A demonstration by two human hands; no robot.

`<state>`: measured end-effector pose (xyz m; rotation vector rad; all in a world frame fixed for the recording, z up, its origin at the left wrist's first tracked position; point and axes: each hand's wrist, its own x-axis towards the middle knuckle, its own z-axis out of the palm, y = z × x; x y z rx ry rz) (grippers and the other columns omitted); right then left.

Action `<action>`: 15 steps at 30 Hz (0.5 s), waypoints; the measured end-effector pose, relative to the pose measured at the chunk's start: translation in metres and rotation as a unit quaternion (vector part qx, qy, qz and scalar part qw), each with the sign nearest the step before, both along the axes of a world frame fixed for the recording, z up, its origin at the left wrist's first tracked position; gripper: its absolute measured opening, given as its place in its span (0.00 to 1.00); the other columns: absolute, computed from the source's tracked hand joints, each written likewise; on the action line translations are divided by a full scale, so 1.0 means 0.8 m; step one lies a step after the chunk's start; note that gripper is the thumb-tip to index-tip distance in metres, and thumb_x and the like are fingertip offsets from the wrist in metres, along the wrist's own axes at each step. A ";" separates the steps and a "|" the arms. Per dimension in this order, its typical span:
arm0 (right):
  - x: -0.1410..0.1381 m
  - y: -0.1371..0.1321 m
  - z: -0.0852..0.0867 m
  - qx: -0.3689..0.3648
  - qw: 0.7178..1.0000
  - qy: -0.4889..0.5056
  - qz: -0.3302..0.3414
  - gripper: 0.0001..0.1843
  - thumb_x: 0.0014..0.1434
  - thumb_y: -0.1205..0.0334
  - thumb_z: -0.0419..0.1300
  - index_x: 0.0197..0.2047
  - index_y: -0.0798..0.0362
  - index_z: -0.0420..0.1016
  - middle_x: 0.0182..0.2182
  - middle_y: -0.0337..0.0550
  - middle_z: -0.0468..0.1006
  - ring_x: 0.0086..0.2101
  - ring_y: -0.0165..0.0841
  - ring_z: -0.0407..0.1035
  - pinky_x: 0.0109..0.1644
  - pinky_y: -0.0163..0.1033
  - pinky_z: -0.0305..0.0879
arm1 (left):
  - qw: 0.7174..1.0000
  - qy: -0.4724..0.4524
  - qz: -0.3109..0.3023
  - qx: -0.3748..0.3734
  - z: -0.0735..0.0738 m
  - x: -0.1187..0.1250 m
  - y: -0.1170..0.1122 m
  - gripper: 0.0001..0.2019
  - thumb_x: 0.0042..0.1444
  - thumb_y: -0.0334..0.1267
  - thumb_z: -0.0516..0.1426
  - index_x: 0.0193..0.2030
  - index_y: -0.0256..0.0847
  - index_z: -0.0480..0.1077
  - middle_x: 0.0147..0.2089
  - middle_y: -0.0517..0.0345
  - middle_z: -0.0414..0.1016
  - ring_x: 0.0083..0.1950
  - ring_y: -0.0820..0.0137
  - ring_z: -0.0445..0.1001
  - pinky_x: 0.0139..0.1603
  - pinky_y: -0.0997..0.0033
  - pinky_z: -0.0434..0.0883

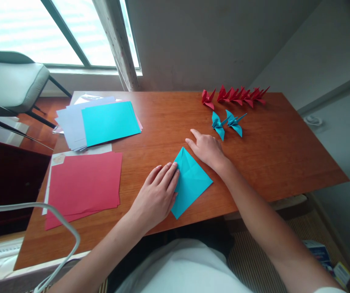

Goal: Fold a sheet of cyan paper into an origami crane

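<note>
View: head camera, looking down on a wooden table [169, 118] below a window [55, 28].
Folded paper [191, 183]: turquoise, diamond-shaped, lying flat near the table's front edge between the two hands; creases showing across the upper half.
Left hand [158, 193]: flat and fully open, palm down, gripping nothing; fingertips [171, 171] pressed onto the left corner of the folded paper, palm just beside its lower left edge.
Right hand [207, 148]: open, palm down, fingers loosely spread, holding nothing; resting on the table just beside the paper's upper right edge, index finger stretched out to the left; contact with the paper impossible to tell.
Turquoise cranes [226, 124]: two, folded, side by side just beyond the right hand, near it but apart.
Red cranes [236, 95]: a tight row along the far edge, behind the turquoise pair; exact count hard to make out.
Red sheets [83, 185]: a loose stack at the front left, well apart from the left hand, lying over a white sheet [59, 158].
Turquoise sheets [109, 122]: at the back left, on top of a fanned pile of pale lilac sheets [71, 122].
Chair [7, 81]: grey, padded, standing off the table's left end by the window.
White cable [55, 228]: curved, crossing the lower left corner in front of the table.
</note>
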<state>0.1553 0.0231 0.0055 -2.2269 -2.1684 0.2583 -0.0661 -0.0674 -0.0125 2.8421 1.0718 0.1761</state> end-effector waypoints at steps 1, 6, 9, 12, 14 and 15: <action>-0.002 -0.004 0.001 0.001 1.000 0.016 0.016 0.32 0.70 0.44 0.51 0.69 0.54 0.64 0.49 0.55 0.81 0.50 0.47 0.76 0.51 0.46 0.68 | 1.000 0.000 0.000 0.002 0.000 0.000 0.000 0.26 0.70 0.40 0.45 0.71 0.31 0.61 0.76 0.44 0.54 0.76 0.52 0.54 0.75 0.49 0.53; -0.015 -0.024 0.007 -0.005 0.998 0.027 0.063 0.45 0.60 0.33 0.58 0.69 0.55 0.63 0.55 0.57 0.75 0.56 0.50 0.70 0.53 0.48 0.68 | 1.000 0.002 -0.003 0.017 0.001 0.001 0.000 0.26 0.70 0.40 0.45 0.71 0.30 0.61 0.76 0.43 0.54 0.76 0.53 0.56 0.74 0.51 0.54; -0.021 -0.028 0.010 -0.003 0.999 0.013 0.053 0.46 0.59 0.32 0.58 0.69 0.55 0.62 0.55 0.58 0.74 0.56 0.50 0.69 0.53 0.50 0.68 | 1.000 0.005 -0.001 0.025 0.001 0.002 0.000 0.26 0.71 0.40 0.44 0.70 0.30 0.62 0.76 0.43 0.55 0.75 0.53 0.57 0.74 0.51 0.55; -0.025 -0.028 0.012 -0.002 0.999 0.004 0.052 0.46 0.58 0.32 0.59 0.68 0.55 0.63 0.54 0.58 0.74 0.55 0.51 0.69 0.52 0.51 0.69 | 1.000 0.007 -0.001 0.028 0.001 0.002 -0.001 0.26 0.70 0.40 0.44 0.70 0.30 0.63 0.75 0.43 0.56 0.75 0.52 0.57 0.74 0.51 0.55; -0.027 -0.028 0.012 -0.002 0.999 -0.002 0.050 0.46 0.58 0.32 0.60 0.68 0.56 0.63 0.54 0.59 0.74 0.54 0.51 0.69 0.51 0.50 0.69 | 1.000 0.006 -0.002 0.029 0.001 0.003 -0.001 0.26 0.70 0.40 0.45 0.70 0.30 0.63 0.75 0.42 0.57 0.75 0.52 0.57 0.73 0.50 0.56; -0.028 -0.028 0.012 -0.002 0.999 -0.004 0.048 0.46 0.58 0.33 0.60 0.68 0.57 0.63 0.54 0.59 0.74 0.55 0.51 0.69 0.51 0.50 0.69 | 1.000 0.005 -0.002 0.029 0.001 0.003 -0.001 0.26 0.70 0.39 0.45 0.70 0.29 0.63 0.75 0.42 0.57 0.75 0.52 0.58 0.73 0.50 0.56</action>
